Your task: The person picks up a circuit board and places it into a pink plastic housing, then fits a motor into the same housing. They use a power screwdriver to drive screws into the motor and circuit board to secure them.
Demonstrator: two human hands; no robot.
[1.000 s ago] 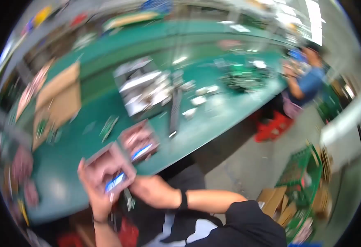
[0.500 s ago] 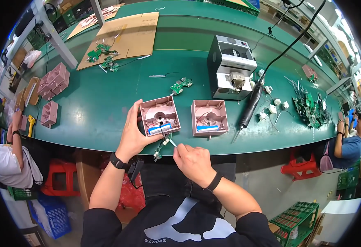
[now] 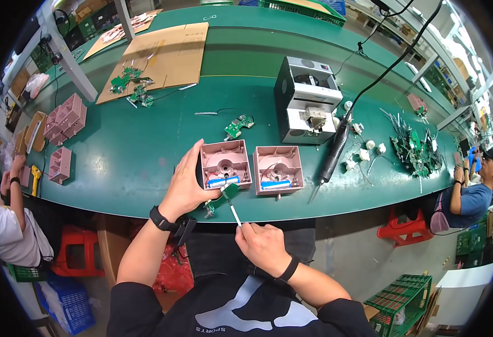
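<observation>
My left hand (image 3: 183, 190) is wrapped round the left side of an open pink plastic housing (image 3: 224, 148). Inside lie a blue-wrapped cylinder (image 3: 219, 182) and a round black-holed part. At the housing's near edge hangs a green circuit board (image 3: 231, 191), with smaller green and white parts (image 3: 210, 209) below my left thumb. Closed in a pinch, my right hand (image 3: 263, 245) grips a thin white stick-like piece (image 3: 234, 214) whose far end reaches the board. Whether the two are joined I cannot tell. A second pink housing (image 3: 263, 163) with a similar blue cylinder stands just right.
Behind the housings lies a loose circuit board (image 3: 238, 127). A black-and-silver machine (image 3: 308, 101) and a corded black pen-shaped tool (image 3: 335, 157) stand to the right, near white parts (image 3: 364, 154) and piled wired boards (image 3: 415, 147). Cardboard (image 3: 173, 59) and pink housings (image 3: 66, 119) occupy the left.
My right hand has drawn back toward me, and more of the white piece shows. The green board now lies flatter at the housing's near edge. The whole view has shifted slightly.
</observation>
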